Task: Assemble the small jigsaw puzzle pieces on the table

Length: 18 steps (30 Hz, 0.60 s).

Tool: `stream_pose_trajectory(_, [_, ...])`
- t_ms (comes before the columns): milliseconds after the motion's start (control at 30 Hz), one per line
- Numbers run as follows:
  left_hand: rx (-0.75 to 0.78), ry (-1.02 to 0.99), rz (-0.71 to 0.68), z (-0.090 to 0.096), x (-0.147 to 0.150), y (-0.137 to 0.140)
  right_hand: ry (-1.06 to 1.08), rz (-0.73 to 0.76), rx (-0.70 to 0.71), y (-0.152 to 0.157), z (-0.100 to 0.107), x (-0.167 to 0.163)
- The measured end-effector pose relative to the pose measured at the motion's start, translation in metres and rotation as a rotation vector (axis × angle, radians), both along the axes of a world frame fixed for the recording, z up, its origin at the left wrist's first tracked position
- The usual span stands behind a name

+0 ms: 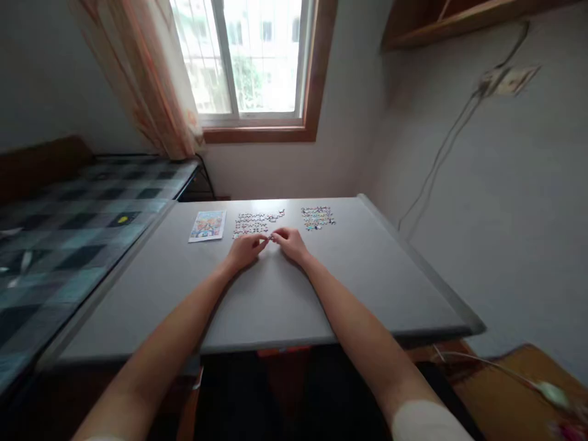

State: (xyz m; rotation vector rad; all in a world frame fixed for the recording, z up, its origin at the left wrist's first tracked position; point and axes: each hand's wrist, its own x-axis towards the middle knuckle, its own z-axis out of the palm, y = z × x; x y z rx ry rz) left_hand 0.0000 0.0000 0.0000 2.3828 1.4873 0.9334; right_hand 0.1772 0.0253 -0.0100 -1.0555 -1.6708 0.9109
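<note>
My left hand (247, 250) and my right hand (291, 242) meet over the grey table (294, 300), fingertips pinched close together. Between them is a small puzzle piece (271, 237), too small to make out its picture. Just beyond my hands lies a group of puzzle pieces (252, 225) in rows, its near edge partly hidden by my left hand. A second group of puzzle pieces (316, 217) lies to the right, past my right hand. Left of the pieces, a colourful printed picture sheet (207, 226) with a white border rests flat on the table.
A bed with a checked cover (114, 202) runs along the table's left side. The window (248, 61) and a patterned curtain (147, 79) are behind the table. Cables (434, 165) hang on the right wall, below a wooden shelf (441, 27).
</note>
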Motion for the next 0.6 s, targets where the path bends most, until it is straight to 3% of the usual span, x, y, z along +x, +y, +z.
stream_pose_trajectory(367, [0.005, 0.021, -0.016, 0.0032, -0.0012, -0.0023, -0.069, 0.013, -0.007, -0.0061, 0.0081, -0.0016])
stream_pose_trajectory(600, [0.005, 0.053, 0.048, 0.0055, 0.0000, -0.0037, -0.072, 0.041, -0.040, -0.0072, 0.0082, -0.0022])
